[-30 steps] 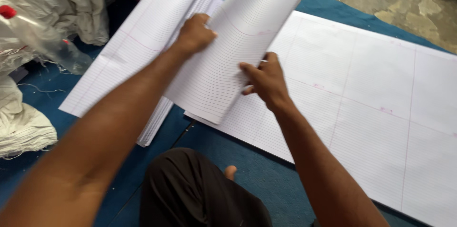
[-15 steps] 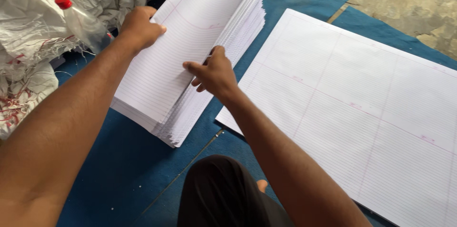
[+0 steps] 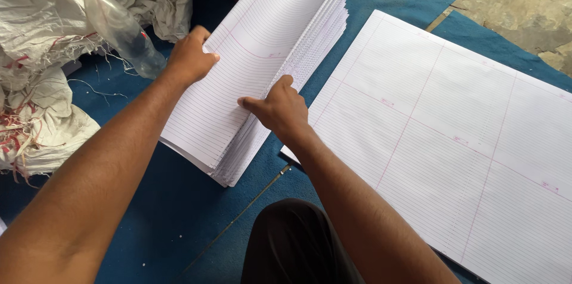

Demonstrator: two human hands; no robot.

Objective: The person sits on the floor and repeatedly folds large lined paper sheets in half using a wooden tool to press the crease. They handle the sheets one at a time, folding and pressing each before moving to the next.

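A thick stack of folded ruled paper sheets (image 3: 262, 63) lies on the blue mat, running from the upper centre down to the lower left. My left hand (image 3: 189, 56) grips the stack's left edge, fingers curled over the top sheet. My right hand (image 3: 279, 107) presses on the stack's right side near the fanned edges, thumb on the top sheet. To the right a large flat pile of unfolded ruled sheets (image 3: 453, 135) is spread on the mat.
A clear plastic bottle with a red cap (image 3: 119, 29) lies at the upper left on crumpled white woven sacks (image 3: 42, 51). The blue mat (image 3: 173, 224) covers the floor; bare concrete (image 3: 524, 4) shows at the upper right. My dark-clothed knee (image 3: 292, 242) is below.
The folded stack has come down from a raised, curled position and now rests flat on the mat. Both hands stayed on it, and the view has shifted left, bringing the bottle into sight.
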